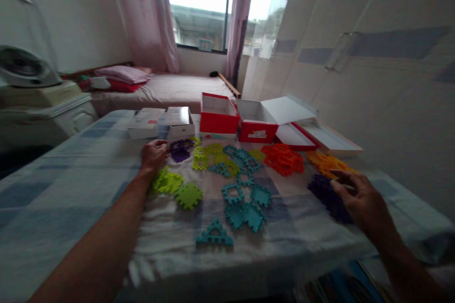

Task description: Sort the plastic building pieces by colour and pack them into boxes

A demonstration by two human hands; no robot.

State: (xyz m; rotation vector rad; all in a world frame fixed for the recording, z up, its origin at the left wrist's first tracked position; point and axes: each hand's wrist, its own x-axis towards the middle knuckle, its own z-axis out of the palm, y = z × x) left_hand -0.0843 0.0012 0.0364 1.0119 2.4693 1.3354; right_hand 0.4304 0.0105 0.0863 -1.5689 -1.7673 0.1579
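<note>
My left hand (154, 155) is at the left of the spread pieces, its fingers curled in beside a small purple group (180, 150). Whatever lies between those fingers, if anything, is hidden. My right hand (362, 199) is over a dark purple pile of interlocking building pieces (329, 196), thumb and fingers bent round the pile's upper edge in a pinch. Lime-green pieces (188, 196) lie near my left forearm. Teal pieces (261, 195) are scattered in the middle, with a teal triangular piece (215, 233) closest to me.
Red-orange pieces (283, 159) and yellow-orange pieces (329, 164) lie in heaps at the right. Along the back stand white boxes (145, 123), open red boxes (219, 123) and box lids (298, 137). A bed (177, 85) is beyond the checked tablecloth (88, 170).
</note>
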